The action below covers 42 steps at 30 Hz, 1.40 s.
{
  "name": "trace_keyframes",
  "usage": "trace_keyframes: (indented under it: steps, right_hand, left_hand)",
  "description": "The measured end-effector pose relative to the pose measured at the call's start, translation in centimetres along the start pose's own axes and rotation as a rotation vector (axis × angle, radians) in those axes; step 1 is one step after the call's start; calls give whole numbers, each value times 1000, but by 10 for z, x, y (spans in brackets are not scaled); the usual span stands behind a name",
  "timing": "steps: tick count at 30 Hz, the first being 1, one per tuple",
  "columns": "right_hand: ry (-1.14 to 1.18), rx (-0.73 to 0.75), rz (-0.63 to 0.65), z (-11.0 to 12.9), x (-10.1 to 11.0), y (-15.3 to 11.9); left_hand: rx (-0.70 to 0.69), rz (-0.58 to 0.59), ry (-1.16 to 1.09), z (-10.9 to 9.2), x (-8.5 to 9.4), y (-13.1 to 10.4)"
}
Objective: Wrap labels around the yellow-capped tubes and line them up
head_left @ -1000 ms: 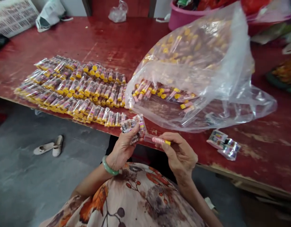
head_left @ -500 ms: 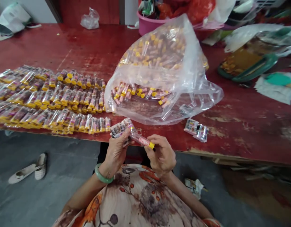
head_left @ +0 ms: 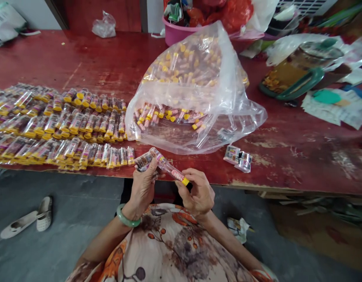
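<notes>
My left hand (head_left: 144,186) is closed on a small stack of printed wrappers (head_left: 143,161), its thumb on top. A clear tube (head_left: 171,169) with pink contents and a yellow cap slants down to the right from the wrappers. The thumb and fingers of my right hand (head_left: 198,192) pinch this tube at its capped end. Just beyond my hands lies a large clear plastic bag (head_left: 181,92) full of similar yellow-capped tubes, its opening facing me. Rows of wrapped tubes (head_left: 75,121) are piled to the left, and two small stacks of wrappers (head_left: 237,158) lie to the right.
The red table (head_left: 286,156) has its front edge just beyond my lap. At the back stands a pink basin (head_left: 181,33) with bags in it. A glass jug (head_left: 298,70) with a green handle stands at the right, near papers (head_left: 330,109). Shoes (head_left: 28,219) lie on the floor.
The view has shifted slightly, so the table things appear further left. Both hands still hold the wrappers and the tube in nearly the same pose.
</notes>
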State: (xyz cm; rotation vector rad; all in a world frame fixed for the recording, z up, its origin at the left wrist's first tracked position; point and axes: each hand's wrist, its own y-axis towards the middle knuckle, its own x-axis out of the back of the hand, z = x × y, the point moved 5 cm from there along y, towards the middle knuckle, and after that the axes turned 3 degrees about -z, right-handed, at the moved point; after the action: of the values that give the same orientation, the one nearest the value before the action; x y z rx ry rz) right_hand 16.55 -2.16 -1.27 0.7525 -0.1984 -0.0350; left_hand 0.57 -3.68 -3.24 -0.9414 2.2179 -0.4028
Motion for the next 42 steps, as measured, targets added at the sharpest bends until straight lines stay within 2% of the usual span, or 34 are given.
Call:
trace_keyframes:
  steps: [3, 5, 7, 10, 12, 14, 17, 19, 22, 24, 25, 27, 30, 31, 32, 37, 42]
  right_hand:
    - [135, -199, 17, -9, -2, -1]
    - [157, -263, 32, -12, -3, -1]
    - [80, -164, 29, -9, -1, -1]
    - [-91, 73, 49, 1, 0, -2]
    - [-123, 109, 49, 4, 0, -2]
    - [-72, 3, 44, 0, 0, -1]
    - [32, -290, 49, -12, -1, -1]
    - [44, -352, 13, -15, 0, 0]
    - [-40, -126, -65, -6, 4, 2]
    - [-94, 29, -69, 1, 5, 1]
    - [-96, 59, -64, 3, 4, 1]
    - [-37, -8, -47, 0, 3, 0]
    - [129, -282, -9, -13, 1, -2]
    - [149, -331, -7, -16, 0, -3]
    - [138, -328, -19, -16, 2, -3]
    - [-45, -9, -77, -2, 6, -3]
    - [77, -106, 8, -9, 2, 5]
  left_hand:
    - [9, 0, 16, 1, -1, -1]
    - [18, 7, 27, 1, -2, -2]
    - [20, 13, 36, 2, -2, -2]
    - [-6, 5, 24, 4, -2, 0]
    - [-29, 9, 13, 4, -2, 1]
    - [-50, 29, 11, 3, -4, 1]
    - [-37, 37, 31, 3, -6, 1]
    - [-7, 46, 53, 4, -7, 1]
    - [-20, 54, 56, 4, -9, 2]
    - [-61, 39, 50, 4, -9, 4]
    - [-83, 31, 50, 4, -9, 5]
    - [-108, 25, 58, 5, -10, 4]
    - [-97, 42, 68, 7, -13, 2]
    - [-83, 57, 71, 8, -14, 1]
    - [-70, 70, 72, 9, -15, 0]
    - [-54, 88, 57, 11, -16, -1]
    - [2, 192, 143, 16, -20, -3]
